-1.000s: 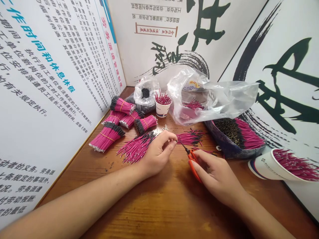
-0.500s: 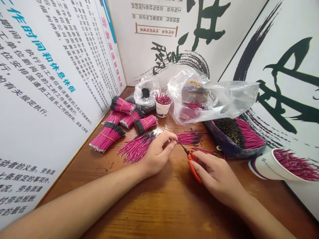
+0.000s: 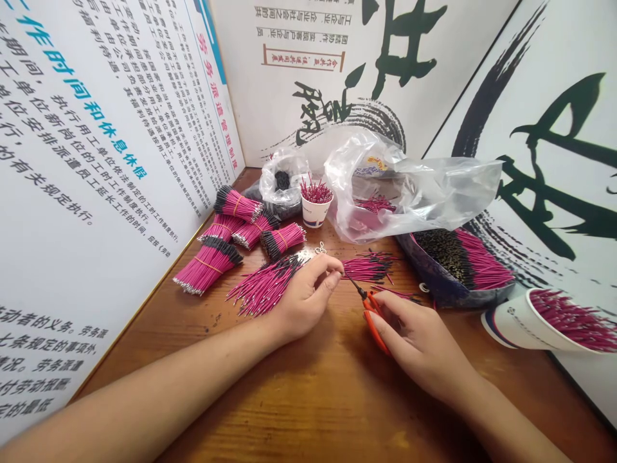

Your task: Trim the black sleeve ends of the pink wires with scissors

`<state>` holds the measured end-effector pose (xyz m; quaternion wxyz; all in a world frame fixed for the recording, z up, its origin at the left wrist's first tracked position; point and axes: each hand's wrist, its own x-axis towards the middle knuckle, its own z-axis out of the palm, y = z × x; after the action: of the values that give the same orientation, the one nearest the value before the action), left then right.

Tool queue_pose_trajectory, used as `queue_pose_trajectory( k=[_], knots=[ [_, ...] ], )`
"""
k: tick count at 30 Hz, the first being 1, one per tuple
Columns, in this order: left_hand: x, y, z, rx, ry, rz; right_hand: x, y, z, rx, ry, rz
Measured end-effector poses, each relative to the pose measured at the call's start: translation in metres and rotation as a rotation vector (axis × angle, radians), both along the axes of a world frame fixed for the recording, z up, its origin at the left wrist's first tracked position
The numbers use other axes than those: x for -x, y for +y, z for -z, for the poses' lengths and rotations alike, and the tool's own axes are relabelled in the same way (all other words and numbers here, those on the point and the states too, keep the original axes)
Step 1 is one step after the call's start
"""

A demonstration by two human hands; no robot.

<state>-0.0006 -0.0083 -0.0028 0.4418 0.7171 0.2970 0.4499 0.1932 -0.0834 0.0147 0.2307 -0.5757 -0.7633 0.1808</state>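
Note:
My left hand is closed in a pinch above the table, thumb against the forefinger. Whatever is between those fingertips is too small to make out. My right hand grips orange-handled scissors, their thin dark blades pointing at the left fingertips and reaching close to them. Beside and partly behind my left hand lies a loose fan of pink wires with black sections and silvery ends. A second loose pile of pink and black wires lies just beyond the scissors' tips.
Several banded wire bundles are stacked at left. A paper cup of wires stands behind, near a plastic bag. At right are a dark container packed with wires and a larger tilted cup. Printed panels enclose the table.
Both hands and the scissors stay almost exactly where they were. No clear movement of the wires shows.

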Motion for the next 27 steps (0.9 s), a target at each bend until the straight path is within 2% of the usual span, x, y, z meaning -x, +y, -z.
queue_pose_trajectory(
  k=[17, 27],
  knots=[
    [0.0001, -0.0004, 0.0015, 0.026, -0.001, 0.021, 0.0037, -0.0008, 0.0022, 0.043, 0.009, -0.01],
    [0.001, -0.0007, -0.0002, 0.017, 0.015, 0.022, 0.0014, 0.0002, -0.001, -0.077, -0.016, 0.044]
  ],
)
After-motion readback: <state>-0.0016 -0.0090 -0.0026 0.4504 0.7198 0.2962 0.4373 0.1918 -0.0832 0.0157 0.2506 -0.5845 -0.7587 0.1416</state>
